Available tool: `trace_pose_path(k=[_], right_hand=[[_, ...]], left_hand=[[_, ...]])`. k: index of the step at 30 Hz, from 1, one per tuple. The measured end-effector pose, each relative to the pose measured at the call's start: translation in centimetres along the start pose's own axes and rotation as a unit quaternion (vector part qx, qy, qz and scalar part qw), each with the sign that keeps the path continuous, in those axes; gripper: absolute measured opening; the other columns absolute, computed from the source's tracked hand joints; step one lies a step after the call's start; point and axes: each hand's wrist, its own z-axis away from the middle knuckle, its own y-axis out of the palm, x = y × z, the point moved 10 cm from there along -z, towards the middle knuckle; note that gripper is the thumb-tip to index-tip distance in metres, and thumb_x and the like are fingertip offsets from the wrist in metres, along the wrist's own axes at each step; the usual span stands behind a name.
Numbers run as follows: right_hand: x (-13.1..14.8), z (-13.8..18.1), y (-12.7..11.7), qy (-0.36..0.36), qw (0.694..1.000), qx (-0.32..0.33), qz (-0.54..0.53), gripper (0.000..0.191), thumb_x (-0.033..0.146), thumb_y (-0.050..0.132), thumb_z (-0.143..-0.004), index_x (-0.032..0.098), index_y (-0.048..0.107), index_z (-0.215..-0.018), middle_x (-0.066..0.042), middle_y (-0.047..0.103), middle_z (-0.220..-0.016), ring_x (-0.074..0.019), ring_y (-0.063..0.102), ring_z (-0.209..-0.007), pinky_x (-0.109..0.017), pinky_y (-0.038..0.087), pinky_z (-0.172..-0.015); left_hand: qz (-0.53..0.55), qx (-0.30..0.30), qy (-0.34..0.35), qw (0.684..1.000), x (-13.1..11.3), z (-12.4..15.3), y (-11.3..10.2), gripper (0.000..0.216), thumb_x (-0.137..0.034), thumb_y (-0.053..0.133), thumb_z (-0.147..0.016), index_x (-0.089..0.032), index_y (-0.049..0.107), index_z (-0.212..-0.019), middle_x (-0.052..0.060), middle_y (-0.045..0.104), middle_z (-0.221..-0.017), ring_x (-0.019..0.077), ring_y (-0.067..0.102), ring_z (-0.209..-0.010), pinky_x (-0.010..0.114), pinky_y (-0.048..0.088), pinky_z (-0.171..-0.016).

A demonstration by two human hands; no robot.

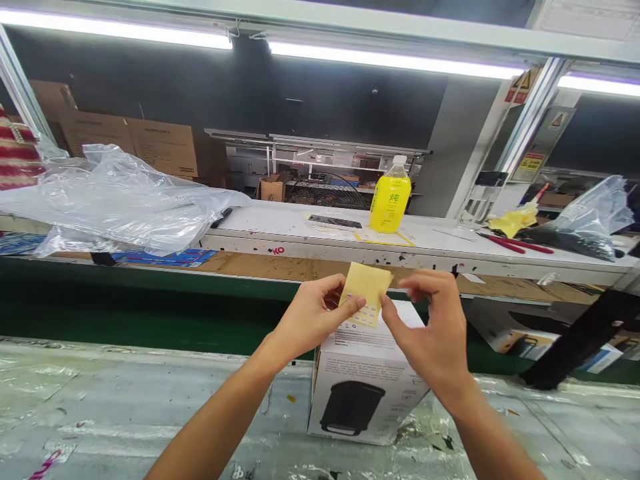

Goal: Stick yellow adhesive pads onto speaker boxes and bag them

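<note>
A small yellow sticker sheet (369, 283) with rows of little white labels on its lower part is pinched between the thumb and fingers of my left hand (320, 303). My right hand (430, 327) is at the sheet's right edge, thumb close to it and fingers curled apart from the thumb; the fingertips are slightly blurred. Whether a label is on them I cannot make out. Below both hands stands a white printed box (365, 360), upright on the work surface, with a picture of a black appliance on its front.
Behind the box runs a green conveyor belt (150, 307). A white shelf (300, 230) above it bears clear plastic bags (130, 193), a yellow bottle (391, 200), a dark phone-like slab (335, 221) and red-handled pliers (520, 244). Another printed box (510, 320) lies at the right.
</note>
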Motion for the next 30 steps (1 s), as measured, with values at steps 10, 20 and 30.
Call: trace_pose_path(k=[10, 20, 30], right_hand=[[3.2, 0.2, 2.2, -0.134, 0.981, 0.088, 0.105, 0.015, 0.015, 0.068, -0.094, 0.023, 0.066, -0.106, -0.006, 0.065, -0.099, -0.022, 0.061, -0.093, -0.04, 0.051, -0.084], [3.4, 0.2, 3.2, -0.131, 0.979, 0.134, 0.08, 0.01, 0.015, 0.063, -0.097, 0.021, 0.066, -0.105, -0.007, 0.07, -0.101, -0.0194, 0.067, -0.089, -0.034, 0.054, -0.08], [3.8, 0.4, 3.8, -0.169, 0.97, 0.135, 0.114, 0.006, 0.015, 0.061, -0.095, 0.02, 0.062, -0.093, -0.004, 0.067, -0.086, -0.0163, 0.063, -0.074, -0.03, 0.05, -0.07]], left_hand=[[0.003, 0.029, 0.039, 0.999, -1.0, 0.6, 0.2, 0.034, -0.044, 0.055, -0.101, -0.019, 0.076, -0.111, 0.003, 0.072, -0.091, 0.0207, 0.063, -0.089, 0.031, 0.047, -0.081], [-0.186, -0.015, 0.101, 0.977, -2.7, 0.9, 0.0, 0.029, -0.035, 0.052, -0.104, -0.019, 0.065, -0.083, -0.005, 0.061, -0.072, 0.0108, 0.048, -0.066, 0.025, 0.035, -0.064], [-0.224, -0.034, 0.111, 0.968, -2.5, 1.2, 0.0, 0.031, -0.037, 0.05, -0.105, -0.02, 0.067, -0.085, -0.003, 0.065, -0.075, 0.012, 0.052, -0.067, 0.027, 0.035, -0.066]])
